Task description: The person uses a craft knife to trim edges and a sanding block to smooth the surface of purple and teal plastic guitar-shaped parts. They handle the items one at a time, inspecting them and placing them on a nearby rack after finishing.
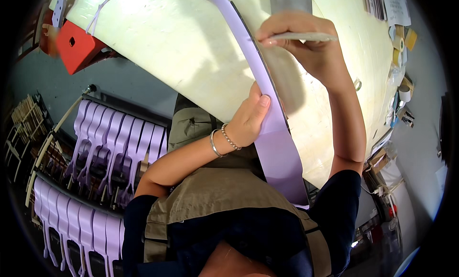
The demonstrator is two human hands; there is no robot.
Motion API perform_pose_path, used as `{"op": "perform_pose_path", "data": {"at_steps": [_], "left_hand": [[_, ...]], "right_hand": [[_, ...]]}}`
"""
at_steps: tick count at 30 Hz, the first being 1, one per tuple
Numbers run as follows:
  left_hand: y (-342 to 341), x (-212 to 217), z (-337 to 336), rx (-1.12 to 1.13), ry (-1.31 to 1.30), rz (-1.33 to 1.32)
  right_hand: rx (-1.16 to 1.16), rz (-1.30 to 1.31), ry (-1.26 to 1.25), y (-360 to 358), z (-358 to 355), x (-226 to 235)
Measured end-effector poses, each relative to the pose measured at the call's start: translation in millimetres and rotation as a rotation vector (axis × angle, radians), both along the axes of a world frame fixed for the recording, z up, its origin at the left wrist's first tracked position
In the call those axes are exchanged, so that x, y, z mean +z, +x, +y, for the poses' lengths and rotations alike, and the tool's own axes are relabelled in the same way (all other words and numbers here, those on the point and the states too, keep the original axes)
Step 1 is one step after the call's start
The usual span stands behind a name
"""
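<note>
A long lavender strap (279,157), likely leather, runs from the table's far side toward my body, widening at the near end. Its right edge shows a dark line. My left hand (248,116) is closed round the strap's middle, thumb on top. Above the strap's right edge, my right hand (315,49) is closed in a pinch. A thin, flat, pale stick-like tool (311,36) lies across its fingers. The pinching fingertips are beside the strap's dark edge; whether they touch it, I cannot tell.
Under the strap is a pale table (177,42). A grey plate (290,0) lies at its far side, a red box (76,49) off its left corner. At lower left, lavender straps hang from a rack (91,133). Tape rolls (398,42) and papers line the right edge.
</note>
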State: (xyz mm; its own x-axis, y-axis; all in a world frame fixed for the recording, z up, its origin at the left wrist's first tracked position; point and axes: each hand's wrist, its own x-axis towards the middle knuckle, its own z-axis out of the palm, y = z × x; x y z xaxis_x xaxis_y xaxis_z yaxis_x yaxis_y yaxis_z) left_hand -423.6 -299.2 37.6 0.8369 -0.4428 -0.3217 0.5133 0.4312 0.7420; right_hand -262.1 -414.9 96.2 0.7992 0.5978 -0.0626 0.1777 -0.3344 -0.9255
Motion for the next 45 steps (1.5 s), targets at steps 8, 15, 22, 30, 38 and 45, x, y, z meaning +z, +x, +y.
{"op": "perform_pose_path", "data": {"at_steps": [8,15,22,30,38,45], "left_hand": [[1,1,0,0.003,-0.078,0.048],[4,8,2,0.011,-0.073,0.051],[2,7,1,0.012,-0.112,0.128],[5,7,4,-0.006,-0.093,0.114],[5,10,3,-0.012,-0.026,0.054],[11,11,4,-0.053,-0.035,0.207]], "right_hand": [[0.118,0.064,-0.063,-34,-31,16],[0.046,0.042,-0.130,-36,-25,19],[0.077,0.121,-0.101,-64,-51,22],[0.104,-0.051,-0.083,-66,-50,20],[-0.559,0.621,-0.183,-64,-108,16],[-0.711,-0.368,-0.770,-1,-57,-33]]}}
